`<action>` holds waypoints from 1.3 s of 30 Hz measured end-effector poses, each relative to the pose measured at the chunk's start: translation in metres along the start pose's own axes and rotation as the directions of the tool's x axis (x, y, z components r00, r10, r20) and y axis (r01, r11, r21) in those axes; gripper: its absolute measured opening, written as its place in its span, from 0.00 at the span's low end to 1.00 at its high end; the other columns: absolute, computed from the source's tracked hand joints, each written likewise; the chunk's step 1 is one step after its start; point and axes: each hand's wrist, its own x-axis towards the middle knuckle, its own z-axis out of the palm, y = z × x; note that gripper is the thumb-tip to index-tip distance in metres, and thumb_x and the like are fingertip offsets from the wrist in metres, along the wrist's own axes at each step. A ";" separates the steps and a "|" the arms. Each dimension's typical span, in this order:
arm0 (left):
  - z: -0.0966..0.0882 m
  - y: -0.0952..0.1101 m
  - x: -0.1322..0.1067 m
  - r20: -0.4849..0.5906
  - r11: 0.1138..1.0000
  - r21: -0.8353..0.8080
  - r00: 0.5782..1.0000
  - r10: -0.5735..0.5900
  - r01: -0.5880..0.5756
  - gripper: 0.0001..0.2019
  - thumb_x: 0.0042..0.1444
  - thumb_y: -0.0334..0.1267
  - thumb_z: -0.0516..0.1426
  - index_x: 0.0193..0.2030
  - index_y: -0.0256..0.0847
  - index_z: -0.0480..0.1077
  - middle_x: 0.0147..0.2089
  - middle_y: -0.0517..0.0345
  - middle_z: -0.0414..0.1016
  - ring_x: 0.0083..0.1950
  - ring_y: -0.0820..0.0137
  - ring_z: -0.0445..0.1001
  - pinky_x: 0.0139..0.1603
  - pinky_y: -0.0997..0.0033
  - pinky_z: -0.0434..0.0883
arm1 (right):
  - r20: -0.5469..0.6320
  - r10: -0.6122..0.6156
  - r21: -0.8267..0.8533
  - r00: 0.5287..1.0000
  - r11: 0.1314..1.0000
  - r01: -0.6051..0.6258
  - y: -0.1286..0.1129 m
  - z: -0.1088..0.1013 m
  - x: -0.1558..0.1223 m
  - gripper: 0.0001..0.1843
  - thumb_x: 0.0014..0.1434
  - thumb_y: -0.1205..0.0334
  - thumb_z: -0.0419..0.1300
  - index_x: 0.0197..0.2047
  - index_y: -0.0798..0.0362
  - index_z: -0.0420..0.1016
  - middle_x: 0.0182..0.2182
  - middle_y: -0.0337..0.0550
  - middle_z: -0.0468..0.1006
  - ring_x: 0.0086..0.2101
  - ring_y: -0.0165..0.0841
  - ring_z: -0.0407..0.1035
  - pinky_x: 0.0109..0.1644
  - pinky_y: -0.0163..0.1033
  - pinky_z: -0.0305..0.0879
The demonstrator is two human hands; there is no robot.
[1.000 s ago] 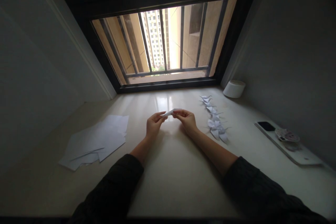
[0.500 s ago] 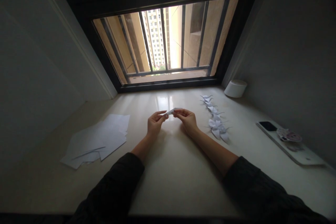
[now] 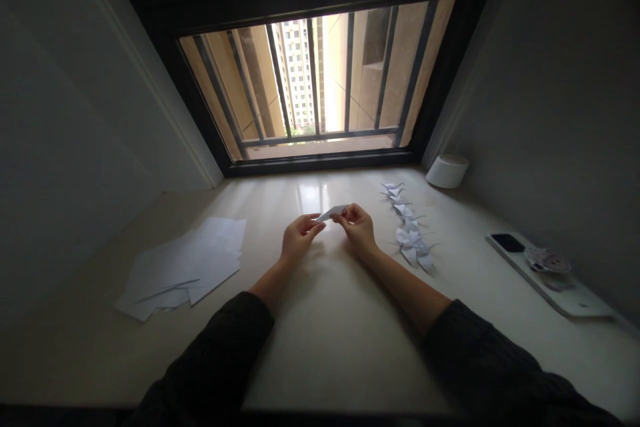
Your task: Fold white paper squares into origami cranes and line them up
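Note:
A small piece of folded white paper (image 3: pixel 331 213) is held up between my two hands, above the pale sill. My left hand (image 3: pixel 300 235) pinches its left end between thumb and fingers. At the other end, my right hand (image 3: pixel 358 225) grips it with thumb and curled fingers. The fingers hide part of the folds. To the right of my right hand runs a line of folded white paper cranes (image 3: pixel 410 220), several of them, the nearest ones bunched together. Left of my left hand lies a loose stack of white paper sheets (image 3: pixel 195 257).
The pale sill (image 3: pixel 335 347) stretches beneath my arms to a dark-framed window (image 3: pixel 320 163) with bars outside. A white round container (image 3: pixel 447 171) stands in the far right corner. A phone (image 3: pixel 565 287) with a round grip on its back lies at the right.
The folded paper shows more of its surface between my hands, and my fingers have shifted on it slightly. The cranes and sheets lie as before.

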 end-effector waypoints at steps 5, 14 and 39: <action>0.000 -0.001 -0.001 -0.016 0.995 0.097 1.000 0.005 -0.003 0.14 0.49 0.46 0.60 0.40 0.41 0.76 0.35 0.51 0.79 0.38 0.64 0.77 0.40 0.67 0.70 | 0.036 -0.033 -0.132 0.999 0.991 0.037 -0.007 0.000 -0.004 0.20 0.42 0.50 0.67 0.24 0.49 0.59 0.25 0.37 0.74 0.29 0.34 0.70 0.35 0.38 0.66; -0.004 -0.002 -0.002 -0.052 0.974 0.226 0.998 0.027 -0.014 0.12 0.50 0.47 0.58 0.35 0.43 0.78 0.30 0.54 0.79 0.34 0.63 0.78 0.37 0.67 0.70 | 0.053 0.054 -0.060 0.997 0.997 -0.051 -0.009 -0.001 -0.006 0.23 0.39 0.49 0.69 0.34 0.49 0.64 0.23 0.37 0.76 0.27 0.35 0.72 0.34 0.39 0.66; 0.001 -0.005 -0.002 0.034 0.953 0.288 0.995 0.089 -0.095 0.14 0.53 0.49 0.56 0.35 0.42 0.77 0.31 0.54 0.79 0.34 0.64 0.78 0.36 0.68 0.69 | 0.162 0.197 0.076 0.967 0.974 -0.211 0.000 0.006 -0.008 0.15 0.42 0.50 0.68 0.29 0.52 0.81 0.26 0.41 0.80 0.30 0.35 0.71 0.39 0.41 0.66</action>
